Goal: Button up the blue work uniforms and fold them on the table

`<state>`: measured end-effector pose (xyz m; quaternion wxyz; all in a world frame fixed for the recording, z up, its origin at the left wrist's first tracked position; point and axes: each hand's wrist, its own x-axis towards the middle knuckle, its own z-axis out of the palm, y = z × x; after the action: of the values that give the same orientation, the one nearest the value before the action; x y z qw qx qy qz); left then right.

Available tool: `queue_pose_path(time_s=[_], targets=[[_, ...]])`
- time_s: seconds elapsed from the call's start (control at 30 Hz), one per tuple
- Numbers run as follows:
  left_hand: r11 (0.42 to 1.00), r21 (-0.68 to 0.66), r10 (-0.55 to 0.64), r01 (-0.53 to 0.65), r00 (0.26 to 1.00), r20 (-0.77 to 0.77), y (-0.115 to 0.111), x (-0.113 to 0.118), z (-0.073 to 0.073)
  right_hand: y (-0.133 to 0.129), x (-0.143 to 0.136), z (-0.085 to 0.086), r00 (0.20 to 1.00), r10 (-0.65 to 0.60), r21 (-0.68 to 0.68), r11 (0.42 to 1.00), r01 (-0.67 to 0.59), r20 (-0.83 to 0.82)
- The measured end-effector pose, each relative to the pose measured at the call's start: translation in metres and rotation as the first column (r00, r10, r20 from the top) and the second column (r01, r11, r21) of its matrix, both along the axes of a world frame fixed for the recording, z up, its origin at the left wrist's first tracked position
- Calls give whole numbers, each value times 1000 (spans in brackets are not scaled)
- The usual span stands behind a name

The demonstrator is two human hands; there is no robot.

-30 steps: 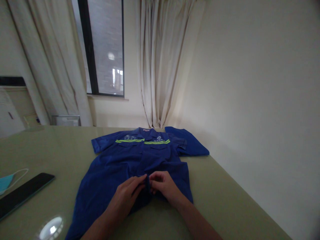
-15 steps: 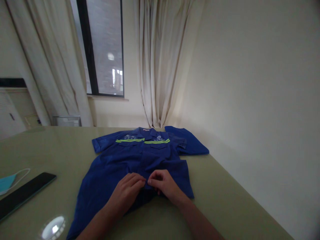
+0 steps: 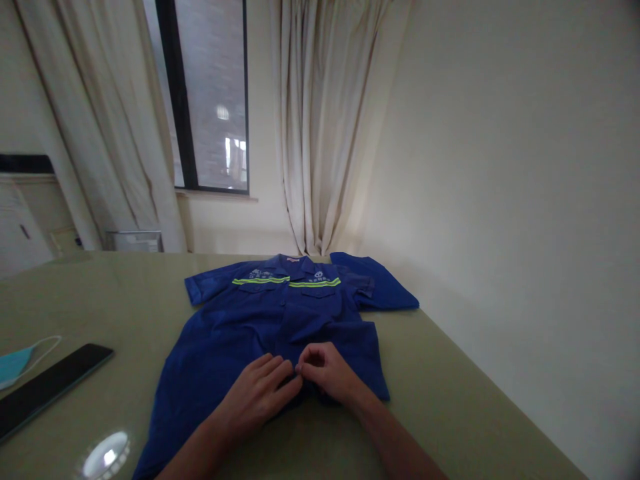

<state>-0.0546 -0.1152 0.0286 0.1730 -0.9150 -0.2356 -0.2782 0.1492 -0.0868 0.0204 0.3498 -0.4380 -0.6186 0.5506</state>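
A blue short-sleeved work shirt (image 3: 220, 343) lies spread on the table, collar at the far end, with yellow-green stripes and white print across its chest. At the near end of its front opening, close to the hem, both my hands meet. My left hand (image 3: 260, 392) is closed on the shirt's front edge, its thumb and fingertips brought together. Just to its right, my right hand (image 3: 327, 372) pinches the cloth between thumb and index finger. Whatever small part lies between the fingertips, such as a button, is too small to make out.
Another folded blue garment (image 3: 387, 283) lies beyond the right sleeve, against the wall. On the left of the greenish table (image 3: 450, 400) are a dark flat phone-like slab (image 3: 55, 387) and a light blue face mask (image 3: 14, 367). Curtains (image 3: 325, 133) hang behind.
Both hands have shifted slightly down towards me, and the fingertips have come closer together. My left thumb has moved right, nearer the right fingertips. The shirt hem has moved slightly with them.
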Motion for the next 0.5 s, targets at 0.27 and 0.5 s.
queue_pose_path(time_s=[0.27, 0.5], targets=[[984, -178, 14, 20, 983, 185, -2, 1, -7, -2, -6, -3, 978, -116, -226, 971, 75, -173], [752, -659, 315, 6, 875, 368, -2, 5, -21, 3, 2, -3, 994, -9, -327, 945, -28, -111]])
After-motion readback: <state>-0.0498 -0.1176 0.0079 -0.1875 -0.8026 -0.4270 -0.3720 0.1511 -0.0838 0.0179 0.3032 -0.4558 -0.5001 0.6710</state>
